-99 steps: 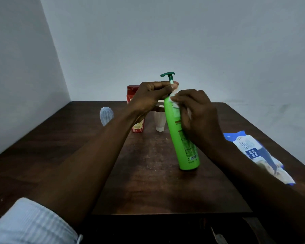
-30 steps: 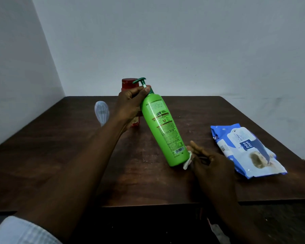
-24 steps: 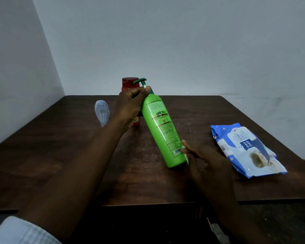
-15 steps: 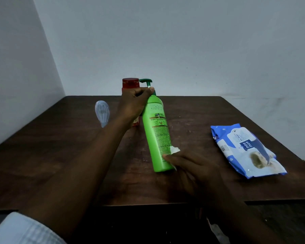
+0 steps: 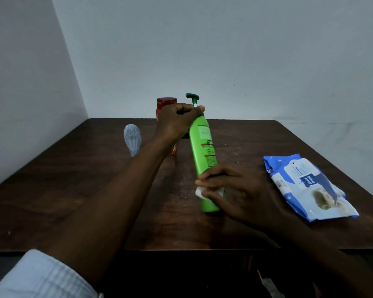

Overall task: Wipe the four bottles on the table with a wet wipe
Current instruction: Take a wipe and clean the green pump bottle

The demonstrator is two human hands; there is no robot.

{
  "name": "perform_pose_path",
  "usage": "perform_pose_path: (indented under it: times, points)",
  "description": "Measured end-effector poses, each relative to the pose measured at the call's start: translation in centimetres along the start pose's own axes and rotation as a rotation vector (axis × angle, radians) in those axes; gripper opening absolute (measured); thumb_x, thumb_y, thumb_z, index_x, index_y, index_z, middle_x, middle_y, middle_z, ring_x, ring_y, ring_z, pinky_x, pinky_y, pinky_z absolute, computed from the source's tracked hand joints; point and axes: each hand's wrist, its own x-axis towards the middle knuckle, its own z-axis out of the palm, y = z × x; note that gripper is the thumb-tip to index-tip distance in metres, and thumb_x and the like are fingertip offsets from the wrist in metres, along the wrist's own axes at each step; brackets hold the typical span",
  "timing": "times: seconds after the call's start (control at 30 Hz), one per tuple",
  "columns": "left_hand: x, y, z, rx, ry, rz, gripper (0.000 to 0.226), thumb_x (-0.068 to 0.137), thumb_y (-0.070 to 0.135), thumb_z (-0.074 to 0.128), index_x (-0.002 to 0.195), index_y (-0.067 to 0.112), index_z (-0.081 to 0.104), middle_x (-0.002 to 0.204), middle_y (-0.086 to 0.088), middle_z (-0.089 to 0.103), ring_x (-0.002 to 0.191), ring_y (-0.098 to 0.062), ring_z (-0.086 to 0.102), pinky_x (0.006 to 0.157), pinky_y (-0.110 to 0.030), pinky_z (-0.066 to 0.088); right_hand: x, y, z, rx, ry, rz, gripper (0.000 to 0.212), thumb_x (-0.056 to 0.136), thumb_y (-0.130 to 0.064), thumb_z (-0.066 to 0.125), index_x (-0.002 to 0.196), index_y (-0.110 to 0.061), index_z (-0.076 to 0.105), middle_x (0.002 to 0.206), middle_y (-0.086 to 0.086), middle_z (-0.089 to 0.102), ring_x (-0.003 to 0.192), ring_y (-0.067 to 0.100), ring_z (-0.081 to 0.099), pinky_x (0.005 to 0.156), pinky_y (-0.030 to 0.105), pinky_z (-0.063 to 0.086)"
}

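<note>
1. Two bare hands are on one green bottle [image 5: 202, 151]. The left arm reaches forward across the table [image 5: 73, 190], with a pale sleeve [image 5: 41, 276] at the near edge of view.
2. The left hand [image 5: 177, 123] is curled round the bottle's neck, just under the dark green pump head [image 5: 192, 96], gripping it firmly.
3. The right hand [image 5: 235, 194] comes in from the right, low on the bottle. Its fingers are bent and press a white wet wipe [image 5: 199, 192] against the lower body, so it grasps the wipe.
4. The bottle stands near the table's middle with its base down. Its long axis is nearly vertical, the top leaning slightly left and away, pump end up. Can't tell if the base sits flat.
5. A red bottle [image 5: 166, 103] stands behind the left hand, partly hidden.
6. A pale clear bottle [image 5: 132, 138] stands to the left, apart from the others.
7. A blue wipes pack [image 5: 306, 186] lies flat on the right.
</note>
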Motion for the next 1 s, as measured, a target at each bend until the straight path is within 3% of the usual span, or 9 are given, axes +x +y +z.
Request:
perform_pose_path:
  times: [0.23,0.37,0.6,0.8,1.0]
  points:
    - [0.2,0.5,0.2,-0.025,-0.064,-0.025,0.020,0.085,0.025,0.079,0.092,0.007,0.075,0.077,-0.001,0.073,0.059,-0.005,0.067,0.051,-0.020,0.051,5.9,2.8,-0.6,-0.041,0.169,0.004,0.023,0.079,-0.002,0.084,0.100,-0.007,0.079,0.102,0.008,0.072,0.097,0.018,0.070,0.084,0.035,0.056]
    - [0.4,0.6,0.0,-0.022,-0.075,-0.040,0.018,0.085,0.026,0.080,0.088,0.010,0.073,0.073,0.002,0.069,0.056,-0.007,0.063,0.049,-0.020,0.049,8.0,4.2,-1.0,-0.058,0.271,0.047,0.019,0.079,-0.011,0.086,0.097,-0.008,0.079,0.097,0.006,0.073,0.095,0.014,0.069,0.084,0.033,0.054]
    - [0.8,0.2,0.1,-0.040,-0.088,-0.047,0.025,0.083,0.027,0.081,0.093,0.005,0.073,0.083,-0.004,0.071,0.065,-0.010,0.068,0.056,-0.023,0.054,8.0,5.2,0.3,-0.029,0.385,0.175,0.015,0.083,-0.013,0.082,0.098,-0.010,0.080,0.091,0.004,0.074,0.086,0.013,0.069,0.070,0.034,0.056]
    - [0.9,-0.5,0.2,-0.036,-0.070,-0.051,0.024,0.083,0.027,0.081,0.091,0.005,0.074,0.087,-0.009,0.075,0.066,-0.010,0.070,0.056,-0.023,0.054,5.6,3.9,0.7,-0.102,0.298,0.142,0.017,0.086,-0.008,0.078,0.103,-0.005,0.079,0.099,0.009,0.072,0.094,0.015,0.069,0.084,0.029,0.056]
    - [0.9,-1.1,0.1,-0.034,-0.026,-0.065,0.027,0.084,0.025,0.080,0.094,0.001,0.072,0.087,-0.010,0.074,0.062,-0.009,0.070,0.054,-0.024,0.055,0.5,1.3,0.0,-0.104,0.086,0.118,0.023,0.093,-0.025,0.067,0.107,-0.010,0.078,0.108,0.006,0.071,0.100,0.020,0.068,0.089,0.039,0.053]
